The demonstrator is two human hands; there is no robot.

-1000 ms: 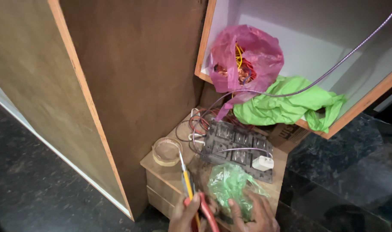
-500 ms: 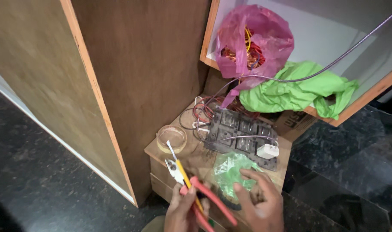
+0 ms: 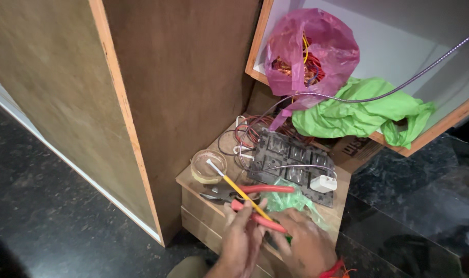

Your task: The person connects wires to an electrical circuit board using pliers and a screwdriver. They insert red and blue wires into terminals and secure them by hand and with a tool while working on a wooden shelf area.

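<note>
My left hand (image 3: 242,242) pinches a yellow-handled screwdriver (image 3: 239,190), whose tip points up-left toward a small clear round container (image 3: 207,167). Its fingers also rest on the lower red handle of a pair of pliers (image 3: 262,189), which lies spread on the wooden box (image 3: 201,208). My right hand (image 3: 306,246), with a red thread at the wrist, grips a small translucent green plastic packet (image 3: 291,200). Just beyond the packet lies a dark grey switch panel (image 3: 291,160) with coiled wires and a white plug (image 3: 323,183).
A pink plastic bag (image 3: 309,51) of wires and a crumpled green bag (image 3: 363,110) sit in a white-lined cabinet shelf above. A grey flexible conduit (image 3: 399,87) runs down from upper right to the panel. A tall brown cabinet side (image 3: 188,77) stands left; dark stone floor (image 3: 49,206) surrounds.
Both hands have come further into view. The red-handled pliers have spread apart and now lie on the box. The screwdriver has tilted further left, toward the container.
</note>
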